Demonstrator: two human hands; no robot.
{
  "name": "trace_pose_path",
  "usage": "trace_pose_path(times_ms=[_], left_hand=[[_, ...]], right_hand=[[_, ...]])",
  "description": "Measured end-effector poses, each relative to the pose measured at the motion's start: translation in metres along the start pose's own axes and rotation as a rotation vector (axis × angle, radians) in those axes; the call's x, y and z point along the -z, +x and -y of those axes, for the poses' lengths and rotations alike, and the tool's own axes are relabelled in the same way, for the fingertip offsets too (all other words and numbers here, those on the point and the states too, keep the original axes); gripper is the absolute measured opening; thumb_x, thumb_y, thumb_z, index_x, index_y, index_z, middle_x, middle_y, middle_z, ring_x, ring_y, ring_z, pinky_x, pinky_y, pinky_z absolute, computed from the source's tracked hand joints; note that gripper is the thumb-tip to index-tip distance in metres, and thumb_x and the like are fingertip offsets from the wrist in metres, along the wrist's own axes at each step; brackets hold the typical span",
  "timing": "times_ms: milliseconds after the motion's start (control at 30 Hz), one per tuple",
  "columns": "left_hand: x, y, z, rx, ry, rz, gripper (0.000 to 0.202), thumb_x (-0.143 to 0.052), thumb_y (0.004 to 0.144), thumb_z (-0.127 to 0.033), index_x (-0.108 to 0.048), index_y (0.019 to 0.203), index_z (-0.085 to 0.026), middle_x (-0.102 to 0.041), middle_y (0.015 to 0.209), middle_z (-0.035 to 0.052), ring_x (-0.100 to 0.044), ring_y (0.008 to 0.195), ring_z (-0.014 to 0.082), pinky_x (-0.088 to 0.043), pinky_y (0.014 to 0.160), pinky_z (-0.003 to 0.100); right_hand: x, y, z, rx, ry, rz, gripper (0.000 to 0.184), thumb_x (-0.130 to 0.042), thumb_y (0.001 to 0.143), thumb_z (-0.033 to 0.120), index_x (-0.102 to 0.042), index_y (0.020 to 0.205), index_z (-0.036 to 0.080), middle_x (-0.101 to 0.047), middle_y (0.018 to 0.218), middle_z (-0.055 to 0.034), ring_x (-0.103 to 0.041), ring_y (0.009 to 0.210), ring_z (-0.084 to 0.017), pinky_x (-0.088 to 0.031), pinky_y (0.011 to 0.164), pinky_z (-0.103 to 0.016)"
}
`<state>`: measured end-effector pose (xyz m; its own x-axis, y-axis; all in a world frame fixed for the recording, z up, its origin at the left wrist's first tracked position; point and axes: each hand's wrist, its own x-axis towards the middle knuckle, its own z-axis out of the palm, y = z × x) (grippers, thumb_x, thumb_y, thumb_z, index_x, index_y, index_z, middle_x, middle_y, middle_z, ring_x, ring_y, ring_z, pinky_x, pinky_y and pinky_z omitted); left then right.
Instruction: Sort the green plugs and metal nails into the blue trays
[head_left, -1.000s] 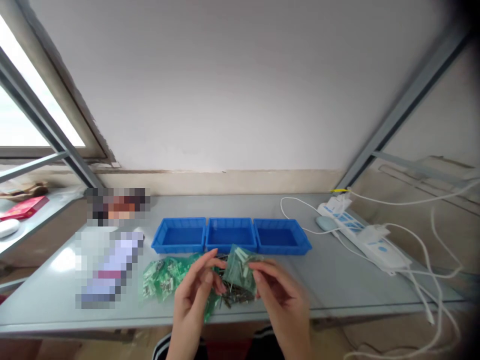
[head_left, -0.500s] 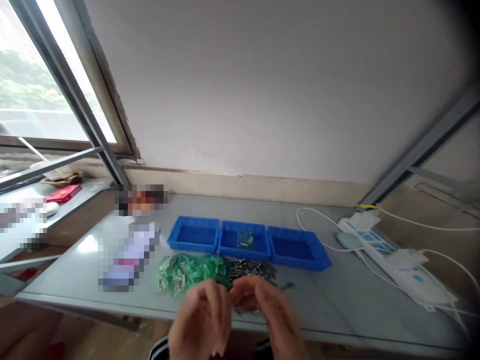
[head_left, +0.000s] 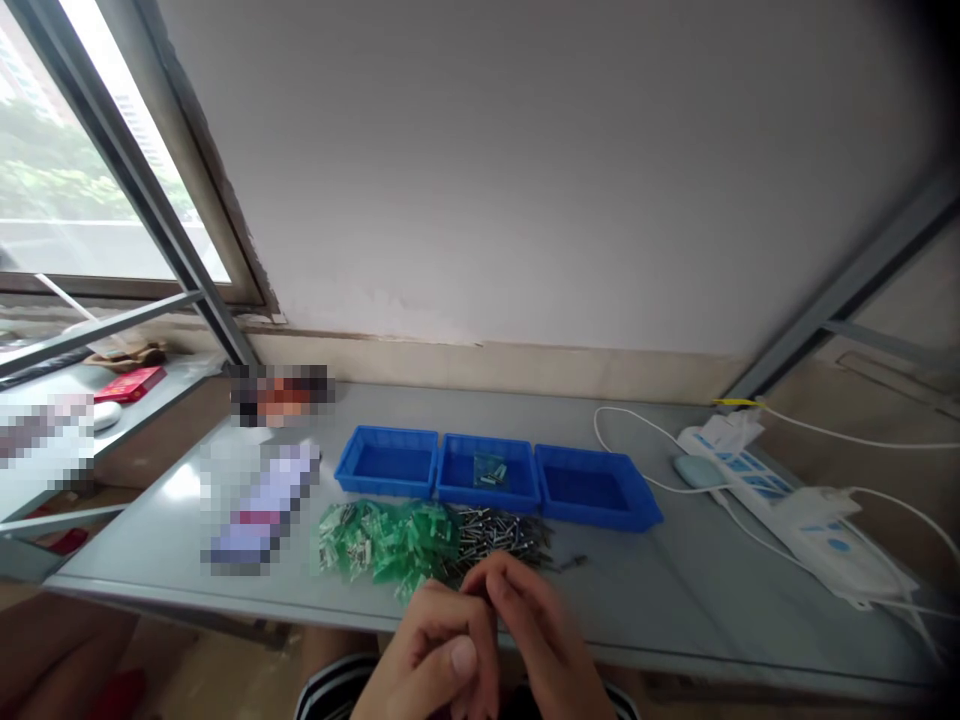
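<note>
At the table's front edge, my left hand (head_left: 442, 650) is closed, its fingers curled and the thumb lying along them. Against it rests my right hand (head_left: 532, 635), also closed, with bent fingers meeting the left ones. Whatever is between the fingers is hidden. Just beyond the hands lies a pile of dark metal screws (head_left: 502, 535). Left of the screws is a heap of small green-tinted plastic bags (head_left: 390, 540) with pale pieces inside. The middle blue tray (head_left: 487, 498) holds one small clear bag (head_left: 490, 470) of pale pieces.
A left blue tray (head_left: 386, 490) and a right blue tray (head_left: 600, 515) flank the middle one. White power strips (head_left: 810, 540) with cables lie at the right. A blurred purple item (head_left: 266, 505) is at the left. Metal posts rise at both sides.
My hands have come together from slightly apart. The left hand has turned and its fingers have curled further. The trays, bags and screws stay in place.
</note>
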<state>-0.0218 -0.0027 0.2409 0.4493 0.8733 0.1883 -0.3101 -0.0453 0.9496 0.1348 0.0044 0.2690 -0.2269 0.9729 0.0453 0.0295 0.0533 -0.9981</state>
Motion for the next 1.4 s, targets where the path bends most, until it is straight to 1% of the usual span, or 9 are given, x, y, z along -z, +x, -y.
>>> trace_pose_path(times_ms=[167,300,400,533,667,833,1000,1233,1400], left_hand=[[0.004,0.002,-0.001,0.010,0.009,-0.071,0.065,-0.055,0.102,-0.069,-0.072,0.067,-0.017,-0.053,0.046,-0.0001,-0.035,0.039,0.0081,-0.025,0.043,0.024],[0.015,0.006,-0.004,-0.040,0.343,-0.453,0.049,-0.058,0.106,-0.057,-0.072,0.076,-0.020,-0.061,0.058,0.0002,-0.053,0.054,0.0128,-0.039,0.055,0.025],[0.031,0.010,-0.004,-0.220,0.793,-0.654,0.026,-0.061,0.107,-0.038,-0.074,0.090,-0.024,-0.072,0.083,0.0034,-0.066,0.080,0.0198,-0.048,0.073,0.030],[0.053,0.009,0.002,-0.387,1.297,-0.643,0.016,-0.065,0.102,-0.026,-0.081,0.101,-0.030,-0.076,0.124,0.0063,-0.065,0.117,0.0301,-0.049,0.099,0.045],[0.064,0.008,0.011,-0.307,1.421,-0.570,0.022,-0.062,0.104,-0.027,-0.083,0.109,-0.031,-0.077,0.132,0.0060,-0.065,0.125,0.0335,-0.052,0.099,0.049],[0.065,0.012,0.011,-0.231,1.245,-0.576,0.028,-0.058,0.107,-0.032,-0.083,0.117,-0.027,-0.082,0.125,0.0086,-0.070,0.118,0.0328,-0.056,0.099,0.048],[0.047,0.006,-0.008,-0.247,0.836,-0.735,0.028,-0.062,0.106,-0.037,-0.085,0.120,-0.030,-0.079,0.130,0.0076,-0.070,0.125,0.0297,-0.055,0.106,0.040],[0.014,0.009,-0.013,-0.131,0.129,-0.669,0.040,-0.062,0.104,-0.050,-0.089,0.112,-0.020,-0.078,0.128,0.0135,-0.074,0.099,0.0261,-0.060,0.084,0.033],[0.005,0.022,-0.007,-0.121,-0.050,-0.660,0.039,-0.067,0.102,-0.046,-0.088,0.110,-0.015,-0.079,0.125,0.0162,-0.076,0.092,0.0246,-0.061,0.078,0.030]], right_hand=[[0.002,0.001,-0.004,-0.049,0.134,-0.051,0.053,-0.057,0.105,0.067,-0.070,0.080,0.022,-0.065,0.073,-0.0011,-0.064,0.071,-0.018,-0.050,0.068,-0.026],[0.013,0.005,-0.016,-0.020,0.201,-0.127,0.052,-0.059,0.104,0.069,-0.073,0.088,0.022,-0.071,0.076,-0.0037,-0.066,0.068,-0.018,-0.052,0.065,-0.027],[0.020,0.005,-0.023,0.013,0.167,-0.238,0.051,-0.061,0.103,0.068,-0.075,0.087,0.022,-0.071,0.074,-0.0043,-0.066,0.072,-0.019,-0.052,0.067,-0.027],[0.027,0.003,-0.025,0.006,0.166,-0.328,0.052,-0.062,0.102,0.069,-0.076,0.086,0.022,-0.070,0.072,-0.0039,-0.064,0.070,-0.019,-0.051,0.065,-0.028],[0.031,0.004,-0.027,0.006,0.188,-0.370,0.054,-0.063,0.100,0.071,-0.078,0.087,0.021,-0.070,0.071,-0.0046,-0.064,0.067,-0.020,-0.050,0.063,-0.029],[0.032,0.007,-0.028,-0.006,0.225,-0.405,0.053,-0.066,0.098,0.070,-0.080,0.086,0.021,-0.071,0.070,-0.0050,-0.064,0.066,-0.020,-0.050,0.062,-0.029],[0.035,0.012,-0.036,0.020,0.221,-0.397,0.051,-0.068,0.098,0.069,-0.080,0.087,0.021,-0.070,0.069,-0.0045,-0.064,0.065,-0.018,-0.051,0.061,-0.027],[0.006,0.017,-0.027,0.022,0.176,-0.357,0.044,-0.073,0.097,0.063,-0.079,0.111,0.021,-0.071,0.076,-0.0026,-0.065,0.066,-0.017,-0.052,0.062,-0.026],[-0.010,0.018,-0.022,0.014,0.119,-0.357,0.042,-0.075,0.095,0.061,-0.073,0.087,0.020,-0.070,0.072,-0.0028,-0.065,0.067,-0.019,-0.052,0.065,-0.028]])
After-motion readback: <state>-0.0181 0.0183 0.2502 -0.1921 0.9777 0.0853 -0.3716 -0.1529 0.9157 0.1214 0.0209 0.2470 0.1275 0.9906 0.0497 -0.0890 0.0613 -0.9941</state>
